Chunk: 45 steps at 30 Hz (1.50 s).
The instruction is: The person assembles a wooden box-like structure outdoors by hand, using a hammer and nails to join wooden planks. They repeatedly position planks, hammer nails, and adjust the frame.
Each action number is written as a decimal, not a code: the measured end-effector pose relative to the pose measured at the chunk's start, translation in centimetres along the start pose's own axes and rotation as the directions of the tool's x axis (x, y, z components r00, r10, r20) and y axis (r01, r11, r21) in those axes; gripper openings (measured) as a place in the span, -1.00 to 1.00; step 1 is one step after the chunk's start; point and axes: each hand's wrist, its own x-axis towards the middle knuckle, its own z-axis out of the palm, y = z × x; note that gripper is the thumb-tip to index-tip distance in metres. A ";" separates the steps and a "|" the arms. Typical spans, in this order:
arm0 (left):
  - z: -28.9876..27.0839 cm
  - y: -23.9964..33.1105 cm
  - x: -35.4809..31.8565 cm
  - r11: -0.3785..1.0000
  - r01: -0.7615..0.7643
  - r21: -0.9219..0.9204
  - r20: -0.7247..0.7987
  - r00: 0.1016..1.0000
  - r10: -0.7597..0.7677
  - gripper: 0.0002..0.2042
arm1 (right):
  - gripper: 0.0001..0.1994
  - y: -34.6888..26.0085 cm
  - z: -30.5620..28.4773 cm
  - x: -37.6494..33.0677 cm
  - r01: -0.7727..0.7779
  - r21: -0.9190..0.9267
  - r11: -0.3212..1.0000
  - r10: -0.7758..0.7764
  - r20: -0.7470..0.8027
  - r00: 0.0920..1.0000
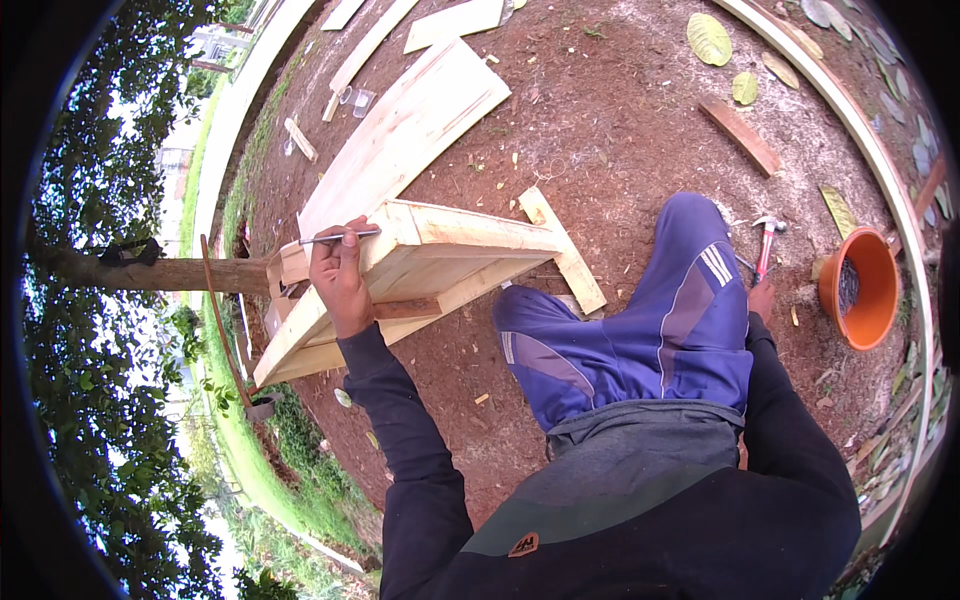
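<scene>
My left hand [342, 285] is closed around a slim silver rod [340, 237], held nearly level at the top corner of a pale wooden frame [480, 228]. Whether it is a large nail or a punch, I cannot tell. Boards join at that corner, and the frame's open inner side faces my legs. Beside my right thigh, my right hand [762, 298] grips a claw hammer [766, 250] by its red handle, low by the ground. The metal head points away from me. My thigh hides part of that wrist.
An orange bucket [868, 290] with grey contents stands right of the hammer. A wide pale board [410, 130] lies beyond the frame, and a short plank [563, 250] touches its right end. Further off lies a reddish wood piece [740, 137]. A tree trunk [160, 273] is at left.
</scene>
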 end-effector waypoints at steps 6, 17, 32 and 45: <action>0.5 0.2 0.2 0.997 0.056 -0.049 0.002 0.998 -0.056 -0.86 | -0.57 1.9 1.4 1.2 0.047 0.020 0.999 -0.046 -0.058 0.997; -0.3 -0.7 0.3 0.996 0.014 -0.094 -0.096 0.995 -0.023 -0.90 | -0.65 -2.8 -3.4 3.0 -0.160 0.333 0.929 0.201 -0.091 0.975; 0.2 -1.2 -0.5 0.982 -0.013 -0.190 -0.033 0.999 0.006 -0.84 | -0.82 -23.2 -24.3 -10.8 0.334 0.875 0.351 -0.647 -0.031 0.762; -0.2 0.5 -0.4 0.998 0.026 -0.059 -0.039 0.999 -0.028 -0.85 | -0.69 -33.9 -31.6 -25.3 0.763 0.628 0.156 -0.967 -0.061 0.247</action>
